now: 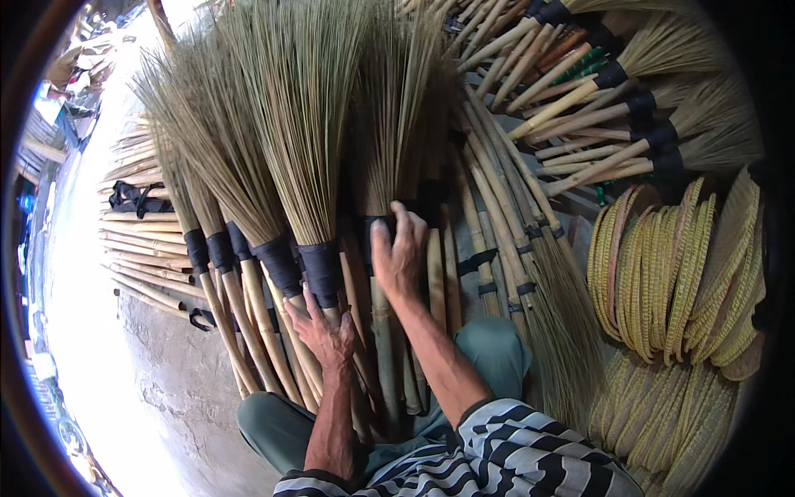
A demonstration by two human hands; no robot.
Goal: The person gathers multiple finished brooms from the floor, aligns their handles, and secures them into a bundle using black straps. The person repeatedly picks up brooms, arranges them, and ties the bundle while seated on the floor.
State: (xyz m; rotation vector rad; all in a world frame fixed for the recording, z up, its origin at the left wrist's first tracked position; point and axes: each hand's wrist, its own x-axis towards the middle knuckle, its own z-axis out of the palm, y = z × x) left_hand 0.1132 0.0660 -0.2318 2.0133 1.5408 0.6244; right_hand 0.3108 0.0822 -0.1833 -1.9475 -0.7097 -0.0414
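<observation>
Several grass brooms with bamboo handles and black tape bindings lie fanned out in front of me. My left hand point(325, 331) rests with spread fingers on the handle of one broom point(310, 166), just below its black binding point(321, 272). My right hand point(397, 257) grips the black-bound neck of the neighbouring broom point(397, 108), fingers curled over it. Both forearms come up from the lower edge; the right one wears a striped sleeve.
More brooms point(629, 108) are piled at the upper right. A stack of round woven yellow trays point(671, 273) stands on edge at the right. Bundled bamboo sticks point(145, 240) lie at the left on a bare concrete floor point(174, 381). My knees in green trousers point(497, 348) are below.
</observation>
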